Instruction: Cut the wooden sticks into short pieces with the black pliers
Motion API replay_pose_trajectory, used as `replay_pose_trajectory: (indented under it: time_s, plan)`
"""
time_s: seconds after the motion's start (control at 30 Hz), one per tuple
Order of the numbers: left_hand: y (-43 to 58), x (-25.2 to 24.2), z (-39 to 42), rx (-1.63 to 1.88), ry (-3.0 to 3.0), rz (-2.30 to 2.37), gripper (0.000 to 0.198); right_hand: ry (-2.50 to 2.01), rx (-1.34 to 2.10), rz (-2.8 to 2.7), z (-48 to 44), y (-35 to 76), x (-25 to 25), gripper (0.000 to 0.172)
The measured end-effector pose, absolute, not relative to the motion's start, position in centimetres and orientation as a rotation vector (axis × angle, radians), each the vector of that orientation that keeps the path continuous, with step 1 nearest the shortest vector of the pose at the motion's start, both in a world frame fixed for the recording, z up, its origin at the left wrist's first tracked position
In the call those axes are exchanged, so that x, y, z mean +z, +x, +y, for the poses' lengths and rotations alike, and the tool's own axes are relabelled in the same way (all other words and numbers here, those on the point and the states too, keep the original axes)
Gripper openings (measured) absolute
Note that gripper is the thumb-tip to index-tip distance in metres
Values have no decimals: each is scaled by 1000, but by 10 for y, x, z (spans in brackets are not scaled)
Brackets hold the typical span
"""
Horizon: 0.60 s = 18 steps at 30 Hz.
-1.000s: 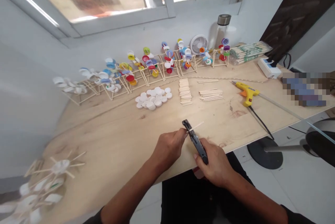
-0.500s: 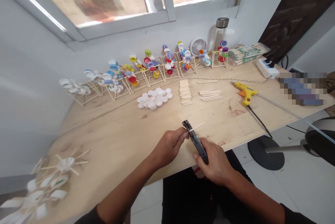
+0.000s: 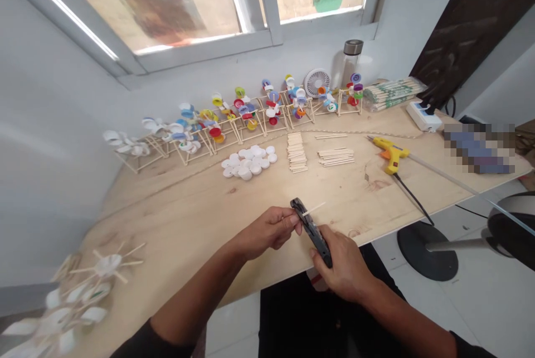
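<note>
My right hand [image 3: 343, 263] is wrapped round the handles of a dark grey cutter-like hand tool [image 3: 316, 238], whose head points away from me above the table's front part. A thin pale wooden stick [image 3: 314, 209] crosses the tool near its head, its free end sticking out to the right. My left hand [image 3: 273, 228] pinches the stick's other end between thumb and fingers, right beside the tool's head. The fingers hide that end. Beyond the hands lie a stack of short wooden sticks [image 3: 297, 153], a bundle of longer sticks [image 3: 336, 156] and a cluster of white bottle caps [image 3: 249, 161].
Stick-frame wheels with coloured caps [image 3: 251, 115] line the back, beside a small fan [image 3: 317, 83] and a glass bottle [image 3: 351, 65]. A yellow glue gun [image 3: 390, 153] lies at right, near a power strip [image 3: 424, 116]. White cap wheels [image 3: 58, 319] sit front left.
My view has shifted slightly, so the table sits a little lower in the picture. My left hand has turned a little, still pinching the stick; the tool stays around it.
</note>
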<state>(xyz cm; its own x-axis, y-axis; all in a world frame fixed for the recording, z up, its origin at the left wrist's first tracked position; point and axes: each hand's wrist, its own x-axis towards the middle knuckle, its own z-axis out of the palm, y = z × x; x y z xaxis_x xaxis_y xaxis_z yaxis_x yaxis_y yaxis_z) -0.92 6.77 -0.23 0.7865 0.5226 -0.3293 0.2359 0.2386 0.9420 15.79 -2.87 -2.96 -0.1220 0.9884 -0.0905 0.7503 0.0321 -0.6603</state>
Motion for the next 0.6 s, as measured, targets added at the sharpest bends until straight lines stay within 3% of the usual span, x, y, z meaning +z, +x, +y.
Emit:
replay_pose_trajectory:
  time_s: [0.6]
  plan:
    - [2,-22,48,652,2659,1101,18,-1810,791,-1843,-25,152,-37,5]
